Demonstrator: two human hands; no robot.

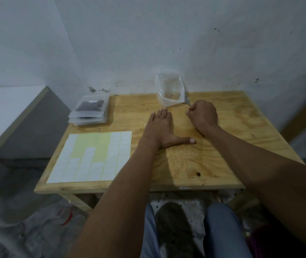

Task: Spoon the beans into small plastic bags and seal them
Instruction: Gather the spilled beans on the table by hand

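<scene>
A clear plastic bag with a little brownish content stands upright at the table's far edge, against the wall. My right hand is closed around a metal spoon whose bowl lies beside the bag's lower right corner. My left hand rests flat on the wooden table, palm down, fingers pointing at the bag and thumb spread right; it holds nothing. A stack of small sealed bags with dark contents lies at the far left corner.
A sheet of white stickers on yellow backing lies at the table's near left. A white-topped grey unit stands left of the table. A wooden frame is at the right. My knees are under the near edge.
</scene>
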